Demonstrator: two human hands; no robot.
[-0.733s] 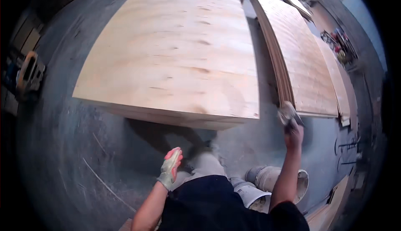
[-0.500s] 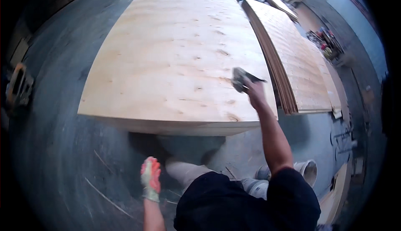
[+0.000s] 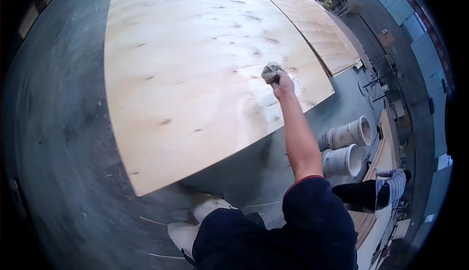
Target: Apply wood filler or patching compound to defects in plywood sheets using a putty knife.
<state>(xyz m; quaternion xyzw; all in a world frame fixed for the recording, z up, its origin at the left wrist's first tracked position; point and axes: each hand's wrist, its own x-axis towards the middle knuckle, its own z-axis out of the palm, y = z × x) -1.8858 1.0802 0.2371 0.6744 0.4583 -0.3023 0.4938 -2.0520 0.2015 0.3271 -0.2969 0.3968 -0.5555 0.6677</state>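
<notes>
My right hand (image 3: 284, 88) reaches out over a large plywood sheet (image 3: 195, 84) at its near right part. The fingers are closed round a lumpy grey-beige thing (image 3: 272, 71), whose kind I cannot make out. A thin pale edge sticks out beside the knuckles. Whether the held thing touches the wood is not clear. Below the hand, a pale shiny patch (image 3: 268, 105) shows on the sheet. The wood has light grain with several small brown knots. My left hand is out of the picture.
A second plywood stack (image 3: 312, 23) lies close beyond the sheet's right side. Two smeared whitish buckets (image 3: 337, 162) stand on the floor at the right. Farther right is a person in a striped top (image 3: 391, 187), near more boards (image 3: 386, 148).
The view has swung to the right, so the sheet appears turned and nearer. My left hand, gloved and empty-looking before, has left the picture. My right hand still grips the grey-beige thing.
</notes>
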